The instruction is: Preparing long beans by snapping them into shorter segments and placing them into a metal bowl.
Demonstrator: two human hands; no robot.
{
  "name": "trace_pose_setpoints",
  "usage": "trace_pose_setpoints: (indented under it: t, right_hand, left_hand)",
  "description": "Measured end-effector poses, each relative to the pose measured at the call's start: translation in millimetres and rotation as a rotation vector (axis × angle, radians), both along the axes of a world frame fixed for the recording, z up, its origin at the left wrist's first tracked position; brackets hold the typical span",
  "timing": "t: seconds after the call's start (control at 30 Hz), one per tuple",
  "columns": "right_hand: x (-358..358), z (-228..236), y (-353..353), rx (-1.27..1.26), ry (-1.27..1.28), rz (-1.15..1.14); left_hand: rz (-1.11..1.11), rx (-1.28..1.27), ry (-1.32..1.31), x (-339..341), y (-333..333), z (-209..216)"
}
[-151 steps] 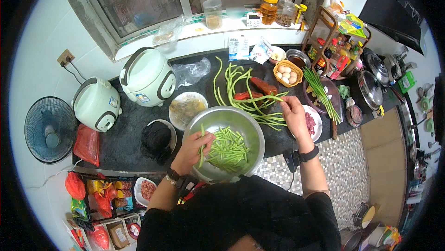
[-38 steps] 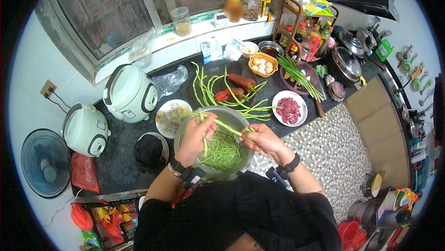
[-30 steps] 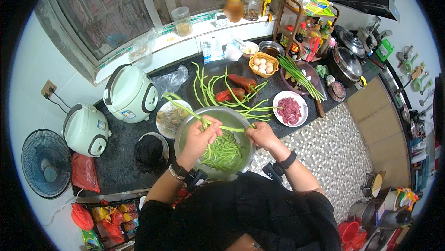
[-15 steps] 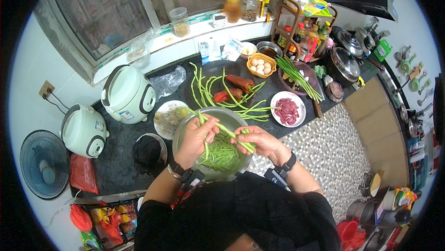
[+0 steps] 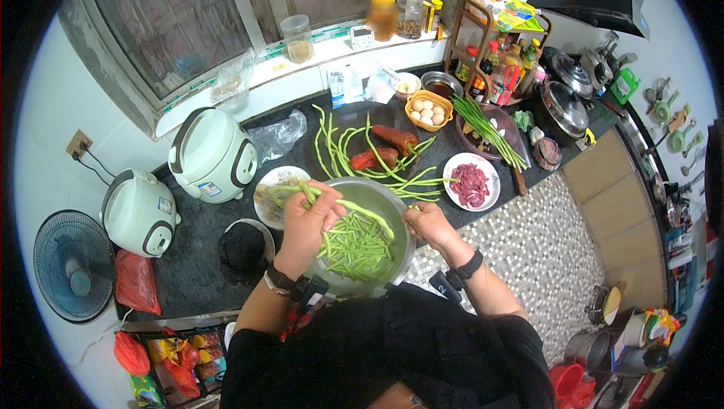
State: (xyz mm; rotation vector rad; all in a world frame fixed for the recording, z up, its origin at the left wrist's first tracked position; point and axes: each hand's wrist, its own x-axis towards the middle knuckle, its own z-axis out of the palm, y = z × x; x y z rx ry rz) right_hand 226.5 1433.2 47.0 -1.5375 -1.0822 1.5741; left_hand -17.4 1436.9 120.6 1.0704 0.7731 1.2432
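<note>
A metal basin (image 5: 381, 192) sits in front of me, with many short pieces of green bean (image 5: 353, 250) inside. Above its left side my left hand (image 5: 308, 222) is closed round a few long green beans (image 5: 371, 216), one of which arches across the basin to the right. My right hand (image 5: 431, 226) is pinched at the basin's right rim, apart from those beans; what its fingertips hold is hidden. More long beans (image 5: 332, 145) and red peppers (image 5: 396, 137) lie on a dark round tray behind the basin.
A plate of sliced meat (image 5: 471, 182) stands right of the tray, with an egg basket (image 5: 428, 111) and scallions (image 5: 490, 130) beyond. Left of the basin are a patterned plate (image 5: 265, 205), a black-filled container (image 5: 245, 250) and two rice cookers (image 5: 215, 156). Bottles (image 5: 501, 81) crowd a rack.
My hands have moved apart: the right has left the beans and shifted to the basin's right rim. My left hand still grips the beans, a little lower and to the left.
</note>
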Motion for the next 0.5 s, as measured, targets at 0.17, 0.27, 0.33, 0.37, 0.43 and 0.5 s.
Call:
trace_pose_setpoints:
  t: [0.17,0.27,0.33,0.37,0.43,0.5]
  right_hand:
    - [-4.0,26.9,-3.0,-0.013,0.432,0.156]
    - [-16.0,62.6,-11.3,-0.12,0.566,0.229]
    - [-10.5,51.3,-10.3,-0.117,0.644,0.301]
    - [-9.3,47.2,-10.0,-0.115,0.72,0.381]
    - [-9.2,47.8,-12.0,-0.136,0.663,0.339]
    - [-7.9,44.1,-11.7,-0.096,0.572,0.253]
  left_hand:
    - [-0.123,-0.12,-0.109,1.8,4.9,-4.6]
    - [-0.169,-0.183,-0.121,3.9,5.3,-21.3]
    - [-0.186,-0.185,-0.107,6.8,6.0,-27.5]
    - [-0.187,-0.185,-0.107,8.3,6.1,-27.2]
    - [-0.149,-0.188,-0.082,10.4,5.7,-24.7]
    - [-0.066,-0.181,-0.152,3.2,11.1,-27.3]
